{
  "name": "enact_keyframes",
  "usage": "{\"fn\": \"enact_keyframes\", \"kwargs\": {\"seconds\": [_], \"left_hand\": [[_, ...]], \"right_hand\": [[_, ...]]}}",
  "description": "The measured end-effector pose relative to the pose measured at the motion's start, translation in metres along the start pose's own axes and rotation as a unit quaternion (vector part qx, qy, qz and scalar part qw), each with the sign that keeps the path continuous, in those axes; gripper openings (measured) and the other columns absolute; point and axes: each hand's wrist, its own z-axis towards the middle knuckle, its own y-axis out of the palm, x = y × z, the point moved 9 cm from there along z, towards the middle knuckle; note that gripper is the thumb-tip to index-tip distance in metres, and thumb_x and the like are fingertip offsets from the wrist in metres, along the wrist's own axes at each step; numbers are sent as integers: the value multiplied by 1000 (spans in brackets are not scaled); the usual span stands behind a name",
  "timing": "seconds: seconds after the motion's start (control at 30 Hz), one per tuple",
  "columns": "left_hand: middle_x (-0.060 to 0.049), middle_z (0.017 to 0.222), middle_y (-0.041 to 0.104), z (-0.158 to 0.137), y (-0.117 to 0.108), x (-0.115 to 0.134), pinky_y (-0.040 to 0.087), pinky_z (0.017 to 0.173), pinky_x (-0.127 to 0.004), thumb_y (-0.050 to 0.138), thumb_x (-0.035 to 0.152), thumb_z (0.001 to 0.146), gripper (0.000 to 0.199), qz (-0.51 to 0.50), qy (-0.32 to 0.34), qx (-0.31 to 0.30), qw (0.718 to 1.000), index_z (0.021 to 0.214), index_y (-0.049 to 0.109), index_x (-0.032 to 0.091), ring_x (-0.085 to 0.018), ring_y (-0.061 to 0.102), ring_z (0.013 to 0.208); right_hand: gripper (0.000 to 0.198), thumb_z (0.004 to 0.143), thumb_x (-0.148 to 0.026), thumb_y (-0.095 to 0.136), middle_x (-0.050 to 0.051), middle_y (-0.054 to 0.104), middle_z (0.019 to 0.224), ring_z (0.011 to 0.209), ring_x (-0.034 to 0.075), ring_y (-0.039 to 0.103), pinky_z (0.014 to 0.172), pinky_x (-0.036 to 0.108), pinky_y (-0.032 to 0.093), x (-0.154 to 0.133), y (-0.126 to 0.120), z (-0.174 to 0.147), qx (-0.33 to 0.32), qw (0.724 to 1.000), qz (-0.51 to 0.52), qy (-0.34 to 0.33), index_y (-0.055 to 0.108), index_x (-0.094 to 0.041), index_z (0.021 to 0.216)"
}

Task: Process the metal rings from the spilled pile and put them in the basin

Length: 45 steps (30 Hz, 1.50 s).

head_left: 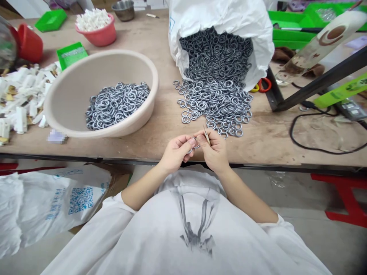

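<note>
1. At the centre of the frame, the left hand (176, 153) is pinching a small grey ring (197, 145) between thumb and fingers.
2. Just right of it, the right hand (215, 151) is pinching a slim pointed tool (207, 138), its tip pointing up the frame.
3. The ring is looking light, stiff and smooth, perhaps slightly slippery, hardly fragile; its outer rim is probably offering the surest hold.

Workshop: rings (218, 100) heaped on workbench (166, 110)
</note>
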Motion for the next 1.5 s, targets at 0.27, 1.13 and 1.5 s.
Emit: {"fn": "enact_keyframes", "kwargs": {"seconds": [0.27,1.13,1.5], "left_hand": [[6,52,43,-3,9,7,27,38,-16,75,57,79,44,-5,16,-41,999,78,59,16,-5,35,43],[4,53,46,-20,2,8,30,42,-18,71,55,84,42,44,12,-111,993,75,60,15,-4,37,41],[5,50,48,-16,-39,7,28,36,-17,65,35,69,21,-65,-50,50,995,73,53,18,-7,39,38]], "right_hand": [[47,81,-64,71,5,71,95,87,19,67,82,34,53,-5,0,-3,-50,998,20,-32,71,-23,103],[50,94,-61,50,-2,47,60,60,14,45,59,28,32,-4,-9,13,-85,973,-214,-21,55,-21,65],[36,94,-38,60,13,68,121,101,29,66,81,36,45,22,48,83,-169,813,-557,0,67,-23,126]]}}
